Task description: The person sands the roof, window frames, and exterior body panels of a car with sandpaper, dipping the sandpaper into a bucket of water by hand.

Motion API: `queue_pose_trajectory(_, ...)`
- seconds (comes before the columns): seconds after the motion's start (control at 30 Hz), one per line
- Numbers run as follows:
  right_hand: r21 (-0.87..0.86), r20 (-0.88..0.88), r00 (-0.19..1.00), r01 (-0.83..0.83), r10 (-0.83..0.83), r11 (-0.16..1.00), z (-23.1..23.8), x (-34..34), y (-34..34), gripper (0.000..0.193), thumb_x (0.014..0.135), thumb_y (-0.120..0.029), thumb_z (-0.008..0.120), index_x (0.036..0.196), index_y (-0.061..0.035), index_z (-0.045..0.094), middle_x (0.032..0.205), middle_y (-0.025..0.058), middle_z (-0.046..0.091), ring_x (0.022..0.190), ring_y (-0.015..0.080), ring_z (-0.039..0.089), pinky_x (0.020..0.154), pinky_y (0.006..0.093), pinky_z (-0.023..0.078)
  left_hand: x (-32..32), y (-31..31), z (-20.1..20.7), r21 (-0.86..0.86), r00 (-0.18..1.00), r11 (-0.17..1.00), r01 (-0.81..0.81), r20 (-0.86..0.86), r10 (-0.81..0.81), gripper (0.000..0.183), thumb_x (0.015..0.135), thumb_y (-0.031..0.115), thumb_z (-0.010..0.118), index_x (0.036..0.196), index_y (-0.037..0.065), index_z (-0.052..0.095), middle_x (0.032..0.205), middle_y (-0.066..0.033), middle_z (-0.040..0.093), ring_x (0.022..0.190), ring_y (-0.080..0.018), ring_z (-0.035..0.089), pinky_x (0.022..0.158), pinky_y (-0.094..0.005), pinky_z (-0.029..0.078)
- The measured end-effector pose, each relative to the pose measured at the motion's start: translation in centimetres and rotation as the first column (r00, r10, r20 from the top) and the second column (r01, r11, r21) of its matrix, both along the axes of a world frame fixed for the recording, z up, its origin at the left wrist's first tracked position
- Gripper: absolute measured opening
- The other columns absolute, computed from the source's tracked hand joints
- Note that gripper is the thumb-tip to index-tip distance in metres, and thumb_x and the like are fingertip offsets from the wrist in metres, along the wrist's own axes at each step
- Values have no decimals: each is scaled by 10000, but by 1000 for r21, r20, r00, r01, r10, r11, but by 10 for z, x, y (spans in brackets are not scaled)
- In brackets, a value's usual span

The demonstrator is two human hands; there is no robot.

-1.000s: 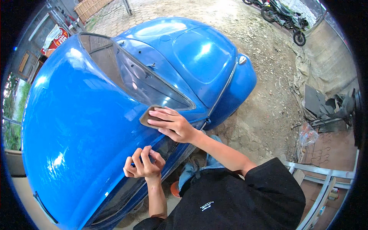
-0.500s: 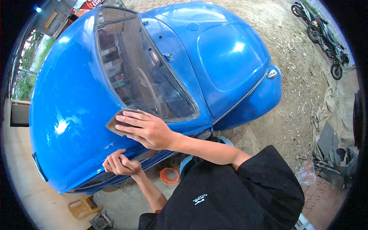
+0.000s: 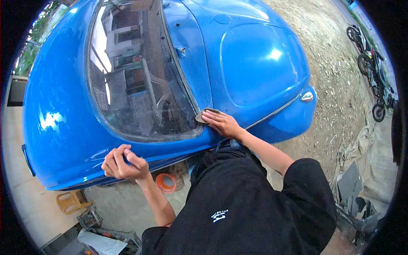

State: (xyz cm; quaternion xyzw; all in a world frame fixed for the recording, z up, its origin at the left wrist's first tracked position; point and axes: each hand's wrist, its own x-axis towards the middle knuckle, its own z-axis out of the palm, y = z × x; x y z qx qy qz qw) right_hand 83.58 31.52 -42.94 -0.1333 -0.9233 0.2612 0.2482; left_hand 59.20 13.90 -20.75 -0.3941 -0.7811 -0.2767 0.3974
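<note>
Right hand holds a grey-brown pad, fingers nearly together and draped over it. Pad sits against the blue car, right at the rim of the windshield, about 4 o'clock from the glass's middle. Front lid is between 1 and 2 o'clock from the pad.

Left hand is at 8 o'clock from the pad, by the roof's side edge; fingers loosely curled, thumb and forefinger a bit apart. Cannot tell if it touches the paint.

Orange bucket at 4 o'clock from the left hand, on the ground; yellow chair at 8 o'clock. Motorcycles at the view's 2-to-3 o'clock edge.
</note>
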Motion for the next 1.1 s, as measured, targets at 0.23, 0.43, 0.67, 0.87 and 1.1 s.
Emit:
queue_pose_trajectory(0.23, -23, 53, 929, 368, -366, 930, 14, -60, 14, 452, 981, -199, 561, 1427, -144, 517, 1499, 92, 478, 1381, 277, 454, 1145, 471, 335, 5, 0, -1, 26, 1000, 999, -23, -3, 23, 206, 755, 208, 514, 666, 101, 666, 775, -48, 601, 824, -253, 529, 786, -382, 370)
queue_pose_trajectory(0.43, -305, 78, 989, 146, -128, 941, 23, -18, -32, 432, 994, -181, 539, 1414, -80, 525, 1499, 138, 466, 1385, 294, 443, 1147, 434, 337, 4, -2, -7, 40, 1000, 999, -18, -20, 19, 190, 778, 189, 526, 694, 90, 664, 783, -49, 627, 832, -251, 535, 793, -385, 376)
queue_pose_trajectory(0.67, -2, 57, 934, 353, -352, 936, 31, -83, 28, 418, 988, -208, 540, 1386, -82, 539, 1480, 101, 497, 1374, 249, 460, 1148, 450, 328, 6, 2, -6, 70, 1000, 998, -2, -12, 2, 178, 713, 189, 509, 653, 117, 660, 749, -48, 594, 784, -237, 502, 771, -380, 357)
queue_pose_trajectory(0.87, -187, 189, 972, 178, -143, 966, 28, -30, -16, 438, 980, -186, 569, 1405, -88, 525, 1510, 119, 456, 1411, 285, 411, 1143, 437, 353, 6, 0, -11, 118, 998, 993, 0, -60, 7, 196, 731, 193, 482, 638, 103, 629, 677, -41, 594, 730, -222, 504, 772, -381, 368)
queue_pose_trajectory(1.1, 7, 81, 977, 198, -197, 980, 44, -106, 70, 411, 998, -200, 521, 1378, -46, 543, 1462, 139, 506, 1377, 290, 450, 1146, 429, 341, 7, 3, -6, 150, 999, 989, 5, -39, 0, 204, 738, 190, 474, 654, 83, 625, 654, -46, 594, 696, -225, 506, 771, -381, 380)
